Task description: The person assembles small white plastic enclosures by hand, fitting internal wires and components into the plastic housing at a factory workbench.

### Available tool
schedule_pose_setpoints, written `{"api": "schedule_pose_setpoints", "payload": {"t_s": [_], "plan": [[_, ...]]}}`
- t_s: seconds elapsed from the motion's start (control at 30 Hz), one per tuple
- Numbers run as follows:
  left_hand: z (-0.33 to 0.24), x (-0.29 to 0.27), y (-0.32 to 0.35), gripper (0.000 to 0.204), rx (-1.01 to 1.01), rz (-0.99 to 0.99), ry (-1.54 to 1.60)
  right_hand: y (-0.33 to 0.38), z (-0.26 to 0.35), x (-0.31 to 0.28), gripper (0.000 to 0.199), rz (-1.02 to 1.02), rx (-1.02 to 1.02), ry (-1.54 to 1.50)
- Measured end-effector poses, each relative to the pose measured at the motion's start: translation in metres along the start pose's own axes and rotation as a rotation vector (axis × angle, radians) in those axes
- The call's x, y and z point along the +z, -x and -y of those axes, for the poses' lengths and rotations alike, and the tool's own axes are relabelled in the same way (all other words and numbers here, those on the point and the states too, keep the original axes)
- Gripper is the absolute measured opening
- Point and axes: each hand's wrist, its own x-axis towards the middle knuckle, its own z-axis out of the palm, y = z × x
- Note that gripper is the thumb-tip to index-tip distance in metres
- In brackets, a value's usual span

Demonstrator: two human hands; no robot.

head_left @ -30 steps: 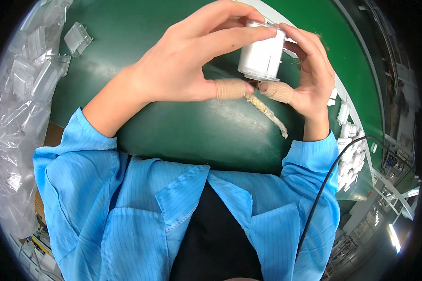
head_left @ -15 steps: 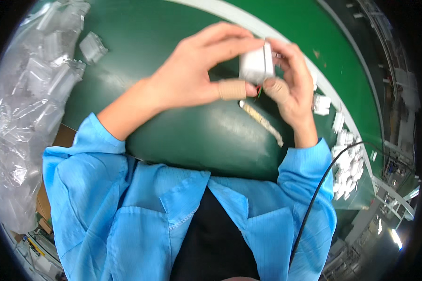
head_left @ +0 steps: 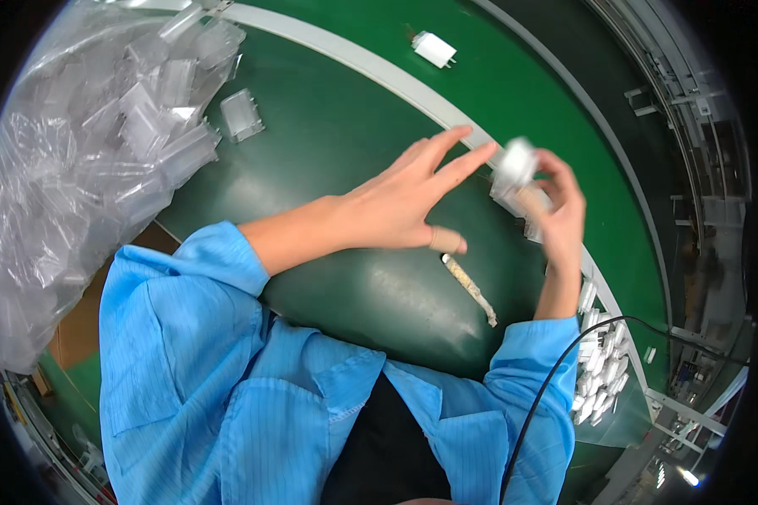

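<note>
1. White housing [head_left: 515, 160], motion-blurred, apparently pinched between thumb and fingers of right hand [head_left: 556, 198], near white edging strip [head_left: 379, 68].
2. Left hand [head_left: 396, 202] apart from right, fingers spread, nothing in grasp.
3. Just changed: two-handed hold reduced to right hand alone; by judgement, two-handed handling finished or paused.
4. Below left thumb, yellowish stick [head_left: 470, 290] on dark green table [head_left: 345, 105].
5. Farther out: heap of white pieces [head_left: 600, 362], right; clear case [head_left: 242, 115] and plastic bag [head_left: 34, 194], left.

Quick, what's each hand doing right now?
Left hand: open, holding nothing.
Right hand: closed on a boxy white part, blurred.
</note>
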Motion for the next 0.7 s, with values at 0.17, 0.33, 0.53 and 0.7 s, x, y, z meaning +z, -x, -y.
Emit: {"api": "schedule_pose_setpoints", "payload": {"t_s": [0.17, 0.33, 0.53, 0.7], "plan": [[0.004, -0.008, 0.004, 0.066, -0.049, 0.066, -0.346, -0.031, -0.081, -0.061, 0.058, -0.21, 0.36, 0.468], [0.0, -0.077, 0.005, 0.035, -0.099, -0.027, -0.841, -0.044, -0.091, -0.085, 0.063, -0.146, 0.285, 0.607], [-0.002, -0.149, 0.021, 0.04, -0.592, 0.192, -1.241, -0.131, -0.02, 0.005, 0.053, 0.035, -0.121, 0.572], [0.014, -0.14, 0.068, 0.058, -0.476, 0.254, -1.245, -0.175, 0.024, 0.101, 0.066, 0.33, -0.009, 0.983]]}}
